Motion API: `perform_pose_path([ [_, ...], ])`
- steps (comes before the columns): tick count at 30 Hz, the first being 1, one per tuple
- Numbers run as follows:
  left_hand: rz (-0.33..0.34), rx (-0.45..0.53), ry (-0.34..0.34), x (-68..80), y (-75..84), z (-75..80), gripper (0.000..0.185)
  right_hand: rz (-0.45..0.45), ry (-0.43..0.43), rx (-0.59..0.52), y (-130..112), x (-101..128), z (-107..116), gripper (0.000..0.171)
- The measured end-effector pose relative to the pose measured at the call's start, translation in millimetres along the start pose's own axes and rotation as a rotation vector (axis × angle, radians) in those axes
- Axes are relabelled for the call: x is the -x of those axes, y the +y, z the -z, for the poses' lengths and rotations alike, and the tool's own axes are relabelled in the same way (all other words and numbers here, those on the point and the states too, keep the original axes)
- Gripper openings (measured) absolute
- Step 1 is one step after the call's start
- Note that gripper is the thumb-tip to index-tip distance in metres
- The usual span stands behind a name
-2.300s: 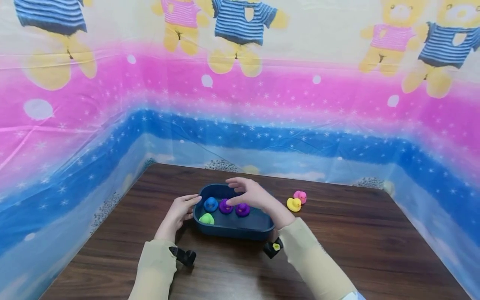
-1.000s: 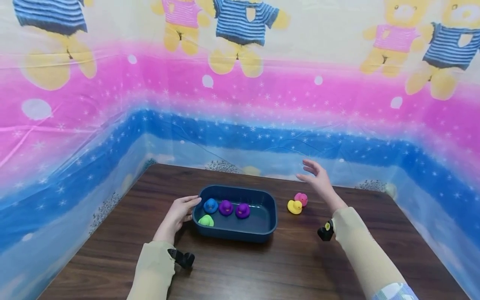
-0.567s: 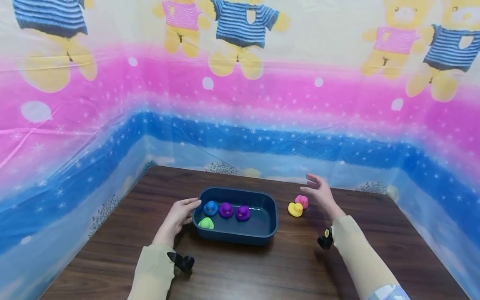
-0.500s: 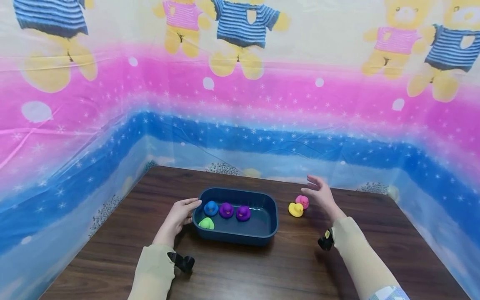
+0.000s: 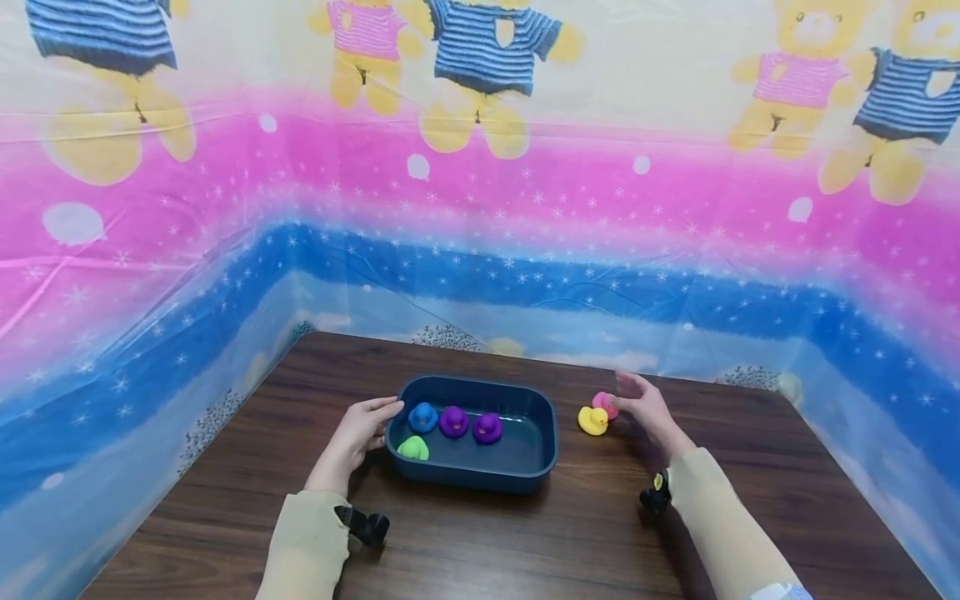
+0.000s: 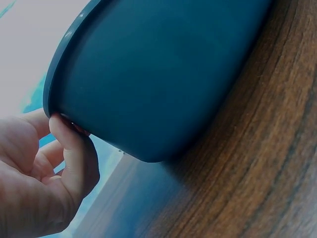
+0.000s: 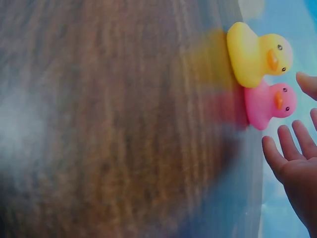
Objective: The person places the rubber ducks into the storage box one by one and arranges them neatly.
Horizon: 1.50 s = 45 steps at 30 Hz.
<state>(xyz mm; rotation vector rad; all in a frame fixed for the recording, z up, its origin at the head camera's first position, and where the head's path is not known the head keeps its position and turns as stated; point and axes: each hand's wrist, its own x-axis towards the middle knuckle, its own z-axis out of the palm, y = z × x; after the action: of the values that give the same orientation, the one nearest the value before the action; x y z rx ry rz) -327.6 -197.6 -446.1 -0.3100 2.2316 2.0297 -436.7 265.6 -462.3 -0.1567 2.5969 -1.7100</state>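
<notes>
My left hand (image 5: 356, 433) holds the left end of a dark blue plastic basin (image 5: 480, 479), fingers at its rim. The left wrist view shows the thumb bent against the outer wall (image 6: 148, 89) just under the lip. Over at the right, my right hand (image 5: 652, 412) hovers with fingers spread beside a pink rubber duck (image 5: 604, 402). A yellow rubber duck (image 5: 592, 421) sits against the pink one, partly in front of it. In the right wrist view the fingertips are close to the pink duck (image 7: 260, 106), apart from it.
Inside the basin sit a blue duck (image 5: 423, 417), two purple ducks, one in the middle (image 5: 453, 421) and another purple duck (image 5: 487, 427) to its right, and a green duck (image 5: 413, 448) at front left. A patterned curtain (image 5: 480, 275) surrounds the brown wooden table (image 5: 465, 542).
My right hand has moved from above the basin to the right, then come down beside the pink and yellow ducks. The left hand has stayed at the basin's end.
</notes>
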Motion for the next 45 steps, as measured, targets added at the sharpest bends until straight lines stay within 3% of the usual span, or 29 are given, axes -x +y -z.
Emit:
perform_pose_path([
  [12, -0.006, -0.004, 0.002, -0.8, -0.5, 1.4, 0.051, -0.037, -0.020, 0.047, 10.7, -0.6, -2.5, 0.072],
  [29, -0.015, -0.007, 0.002, -0.8, -0.4, 0.8, 0.051, -0.036, -0.049, 0.102, 18.4, 0.4, -6.6, 0.056],
  [45, -0.016, -0.014, 0.003, -1.0, 0.0, 1.3, 0.050, -0.035, 0.011, 0.110, 17.3, 3.6, -10.4, 0.046],
])
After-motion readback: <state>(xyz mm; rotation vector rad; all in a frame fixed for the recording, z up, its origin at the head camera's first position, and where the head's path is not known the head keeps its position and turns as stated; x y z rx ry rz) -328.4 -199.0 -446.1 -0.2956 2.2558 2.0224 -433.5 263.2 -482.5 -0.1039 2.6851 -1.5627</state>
